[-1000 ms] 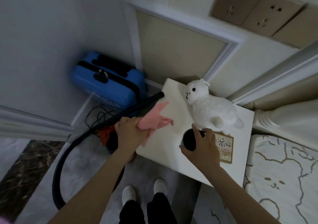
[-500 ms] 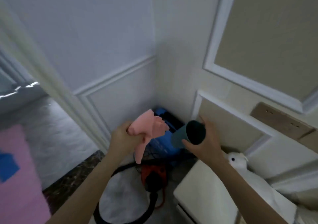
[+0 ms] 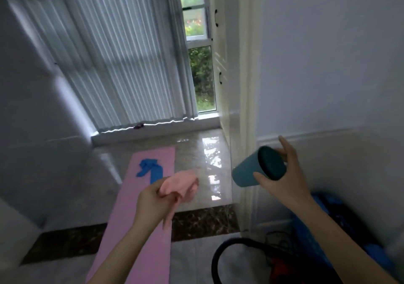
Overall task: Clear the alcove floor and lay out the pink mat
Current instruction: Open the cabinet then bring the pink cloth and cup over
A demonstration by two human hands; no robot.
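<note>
A long pink mat (image 3: 140,213) lies flat on the glossy floor, running from the alcove by the window toward me. A crumpled blue cloth (image 3: 150,170) rests on its far end. My left hand (image 3: 153,205) is closed around a bunched pink cloth (image 3: 181,187), held above the mat's right edge. My right hand (image 3: 286,181) grips a teal cylindrical cup with a dark lid (image 3: 258,168), tipped on its side in the air beside the white door frame.
White vertical blinds (image 3: 122,65) cover the alcove window. A dark marble threshold strip (image 3: 205,220) crosses the floor. A black vacuum hose (image 3: 218,255), tangled cables and a blue suitcase (image 3: 323,229) sit at the lower right by the wall. A white cabinet (image 3: 223,69) flanks the window.
The view has swung from the bedside table and corner to the window alcove. Both hands still carry the pink cloth and the teal cup, which was lifted off the table.
</note>
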